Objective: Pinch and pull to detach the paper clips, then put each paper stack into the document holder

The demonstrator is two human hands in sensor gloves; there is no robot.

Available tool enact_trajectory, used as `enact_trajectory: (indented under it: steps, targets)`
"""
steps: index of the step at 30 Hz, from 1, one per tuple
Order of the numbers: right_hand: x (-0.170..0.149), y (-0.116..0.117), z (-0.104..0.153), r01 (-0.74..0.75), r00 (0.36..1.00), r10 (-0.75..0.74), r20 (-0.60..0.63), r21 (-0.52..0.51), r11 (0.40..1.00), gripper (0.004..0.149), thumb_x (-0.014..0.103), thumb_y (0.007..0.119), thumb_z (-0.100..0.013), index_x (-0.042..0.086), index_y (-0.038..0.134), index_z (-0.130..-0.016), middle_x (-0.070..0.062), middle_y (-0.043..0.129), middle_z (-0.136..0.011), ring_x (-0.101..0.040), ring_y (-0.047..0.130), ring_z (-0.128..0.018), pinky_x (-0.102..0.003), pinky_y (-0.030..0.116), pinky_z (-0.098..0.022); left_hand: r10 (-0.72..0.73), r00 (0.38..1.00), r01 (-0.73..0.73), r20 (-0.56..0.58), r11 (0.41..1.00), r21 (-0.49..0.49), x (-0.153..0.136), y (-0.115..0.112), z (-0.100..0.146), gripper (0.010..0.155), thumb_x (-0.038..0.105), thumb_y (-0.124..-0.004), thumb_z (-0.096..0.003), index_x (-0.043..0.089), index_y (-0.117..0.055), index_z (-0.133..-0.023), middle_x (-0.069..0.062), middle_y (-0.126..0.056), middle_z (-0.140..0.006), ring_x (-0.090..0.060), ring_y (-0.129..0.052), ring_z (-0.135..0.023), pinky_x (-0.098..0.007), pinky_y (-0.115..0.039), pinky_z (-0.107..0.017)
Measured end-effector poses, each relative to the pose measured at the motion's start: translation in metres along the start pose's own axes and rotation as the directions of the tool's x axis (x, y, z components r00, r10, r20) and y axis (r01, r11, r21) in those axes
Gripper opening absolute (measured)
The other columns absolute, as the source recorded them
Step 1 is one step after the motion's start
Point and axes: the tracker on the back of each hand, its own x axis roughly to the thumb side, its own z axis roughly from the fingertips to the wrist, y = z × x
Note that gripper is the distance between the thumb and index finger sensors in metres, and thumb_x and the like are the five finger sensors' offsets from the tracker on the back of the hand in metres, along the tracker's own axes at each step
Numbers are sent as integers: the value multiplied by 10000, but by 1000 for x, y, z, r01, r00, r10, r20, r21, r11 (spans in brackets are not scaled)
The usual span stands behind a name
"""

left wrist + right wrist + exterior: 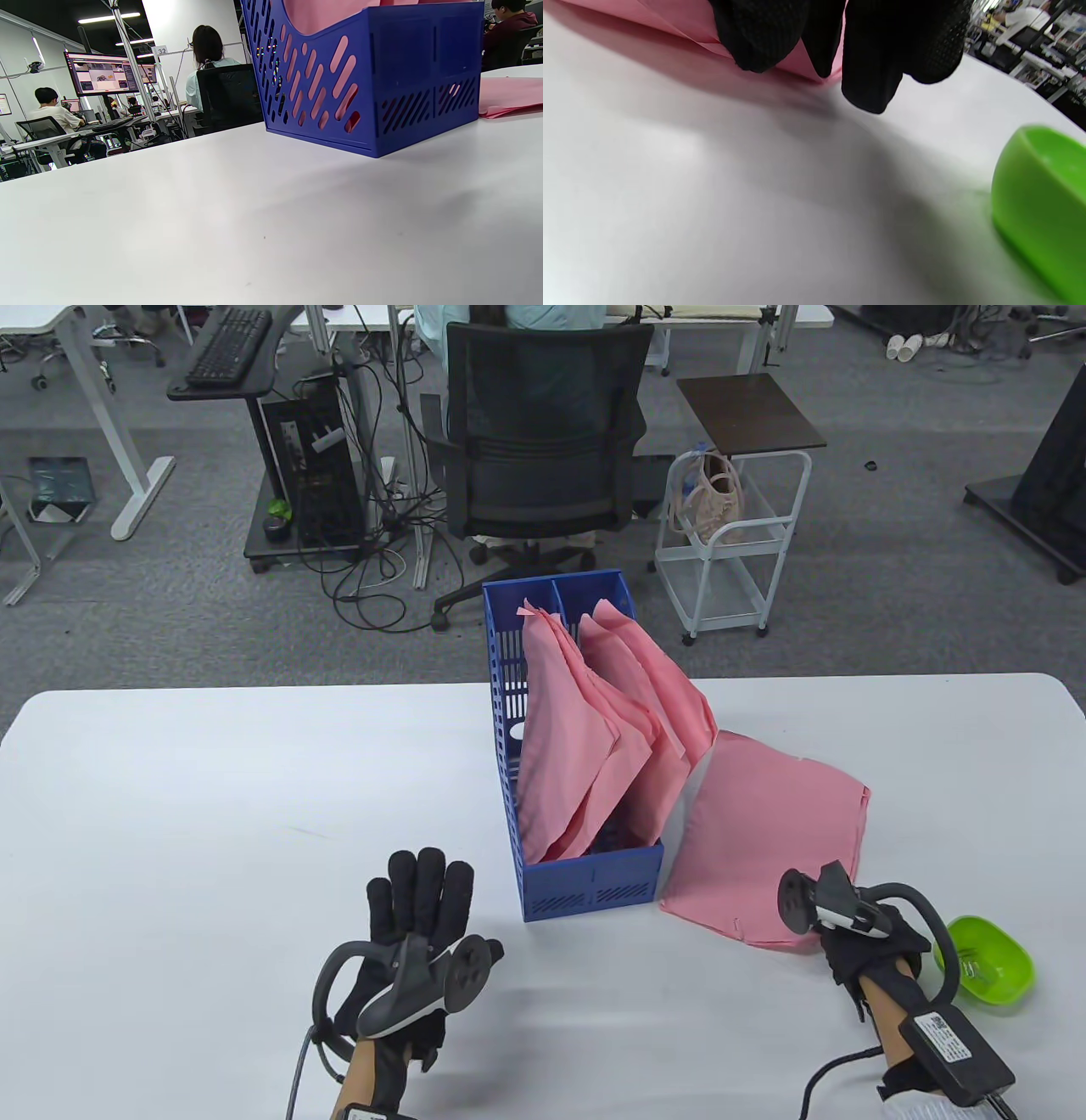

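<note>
A blue document holder (590,886) stands mid-table with several pink paper stacks (577,729) leaning inside it. One more pink stack (768,831) lies flat on the table just right of the holder. My left hand (420,895) rests flat on the table left of the holder's near end, fingers straight, holding nothing. My right hand (836,929) is at the flat stack's near right corner. In the right wrist view its gloved fingers (882,63) hang loosely over the edge of the stack (670,17), with nothing seen between them. No clip shows on the stack.
A green bowl (1010,976) sits at the table's right, close to my right wrist, with small clips inside; its rim (1039,203) shows in the right wrist view. The holder's slotted wall (403,84) fills the top of the left wrist view. An office chair (543,432) stands behind the table.
</note>
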Motion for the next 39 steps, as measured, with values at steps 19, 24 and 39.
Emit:
enact_trajectory:
  steps: [19, 24, 39]
  targets:
    - [-33, -122, 110, 234, 969, -144, 200, -569, 788, 429, 262, 671, -556, 331, 662, -979, -84, 721, -1087, -341, 824, -935, -477, 684, -698, 29, 1000, -29, 2, 1000, 12, -2, 1, 0, 878, 613, -361, -531, 103, -106, -1199, -254, -87, -1219, -554, -79, -1078, -690, -205, -760]
    - [-47, -141, 132, 333, 940, -217, 263, -580, 743, 409, 263, 682, -559, 296, 694, -967, -104, 715, -1092, -351, 816, -939, -480, 677, -706, 88, 996, -88, 10, 996, 19, -3, 4, 0, 879, 616, -361, -530, 104, -119, -1202, -253, -101, -1224, -554, -91, -1082, -691, -215, -763]
    - [-61, -163, 161, 722, 686, -412, 600, -489, 490, 405, 266, 692, -562, 277, 710, -966, -116, 774, -1048, -340, 890, -870, -461, 742, -649, 308, 945, -320, 111, 940, 117, 24, 77, -18, 970, 695, -459, -475, 149, -174, -1225, -211, -191, -1263, -518, -239, -1152, -689, -318, -800]
